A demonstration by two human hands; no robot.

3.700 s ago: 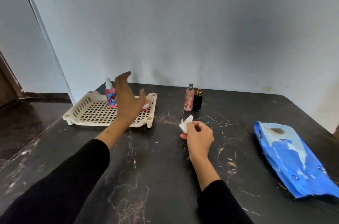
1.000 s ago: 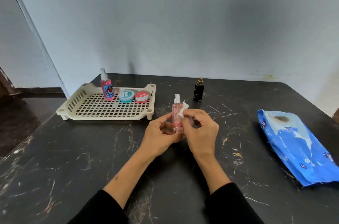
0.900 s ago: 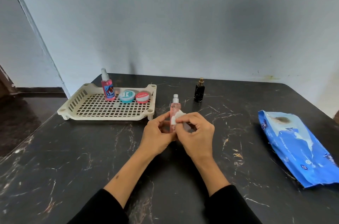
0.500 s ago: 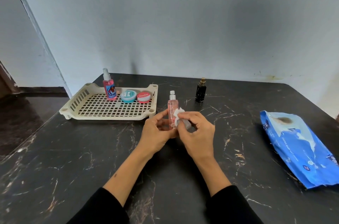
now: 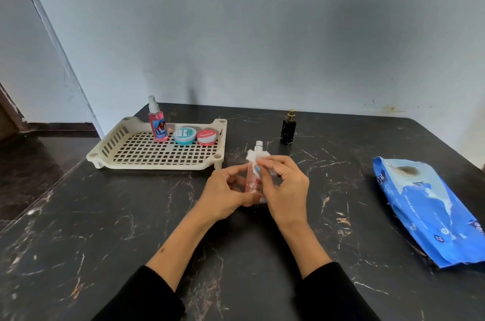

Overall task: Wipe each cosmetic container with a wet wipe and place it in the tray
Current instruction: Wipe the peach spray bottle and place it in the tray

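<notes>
While left hand (image 5: 225, 196) fingers clamp the pink bottle (image 5: 252, 181) upright, right hand (image 5: 284, 186) pinches the wet wipe (image 5: 256, 156) against it; label obscured.

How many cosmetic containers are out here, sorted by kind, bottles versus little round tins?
Spray bottles: 3 (pink bottle in tray, peach bottle held in the hands, black bottle on the table)
Round tins: 2 (teal tin, red tin, both in the tray)
Total: 5
</notes>
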